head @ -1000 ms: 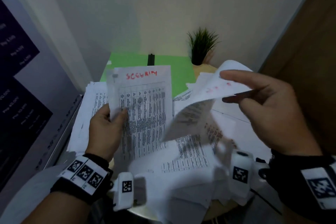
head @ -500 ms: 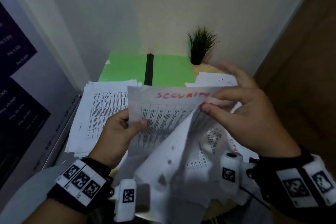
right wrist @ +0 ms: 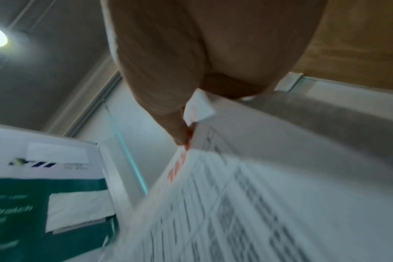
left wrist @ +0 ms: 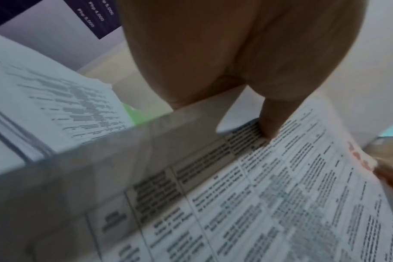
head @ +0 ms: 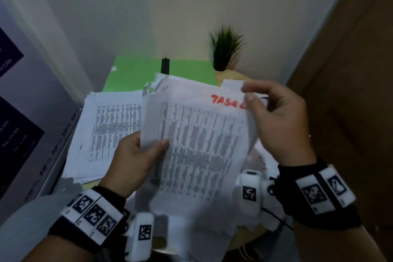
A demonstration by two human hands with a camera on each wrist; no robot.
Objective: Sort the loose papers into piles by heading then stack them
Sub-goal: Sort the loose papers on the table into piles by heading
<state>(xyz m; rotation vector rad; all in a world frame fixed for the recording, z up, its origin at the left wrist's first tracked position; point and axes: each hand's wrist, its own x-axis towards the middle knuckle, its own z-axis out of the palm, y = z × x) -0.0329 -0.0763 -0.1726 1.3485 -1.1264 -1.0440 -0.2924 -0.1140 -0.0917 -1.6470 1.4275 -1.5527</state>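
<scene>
I hold a bundle of printed sheets point(head: 197, 144) above the table, its top page carrying a table of text and a red handwritten heading point(head: 227, 102). My left hand point(head: 136, 155) grips the bundle's left edge, thumb point(left wrist: 269, 127) pressed on the print. My right hand point(head: 276, 119) pinches the top right corner by the red heading, which the thumb partly covers; in the right wrist view the corner point(right wrist: 198, 108) folds over the thumb. A pile of printed papers point(head: 106, 132) lies on the table to the left, below the bundle. More loose sheets point(head: 261, 161) lie under my right wrist.
A green mat point(head: 136, 74) with a black strip point(head: 165, 66) lies at the back of the table, a small potted plant point(head: 224, 49) beside it. A dark poster board point(head: 19, 134) stands on the left, a brown wall point(head: 350, 91) on the right.
The sheet my right hand held has come down onto the bundle in my left hand. The red "SECURITY" page is covered by a page with another red heading, and the bundle sits lower and flatter.
</scene>
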